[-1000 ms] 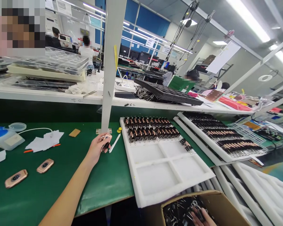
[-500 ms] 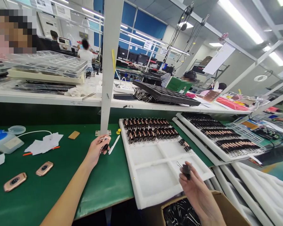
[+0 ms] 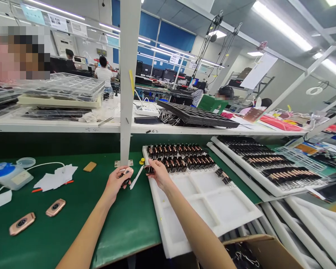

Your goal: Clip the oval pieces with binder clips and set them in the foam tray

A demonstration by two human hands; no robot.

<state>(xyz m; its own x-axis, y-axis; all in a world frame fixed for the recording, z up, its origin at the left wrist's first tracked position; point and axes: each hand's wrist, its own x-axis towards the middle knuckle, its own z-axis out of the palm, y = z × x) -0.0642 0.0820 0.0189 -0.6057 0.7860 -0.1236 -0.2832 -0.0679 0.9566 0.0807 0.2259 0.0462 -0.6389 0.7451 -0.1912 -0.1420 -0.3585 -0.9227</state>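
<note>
My left hand is closed around a rose-gold watch case, with a black clip partly visible under the fingers. Just to its right, my right hand pinches a black binder clip, held apart from the case above the near-left side of a white foam tray. Rows of clipped watch cases fill the tray's back part, and one clipped pair lies at its right side. Two loose watch cases rest on the green mat at the left.
A white pen lies between my hands, beside a white post. A cardboard box of binder clips stands at the lower right. Another filled foam tray sits to the right. A bottle and papers are at the left.
My right hand has moved from over the box, leftward and up, bringing the binder clip close to my left hand. The left hand still holds the watch case. The view has shifted slightly.
</note>
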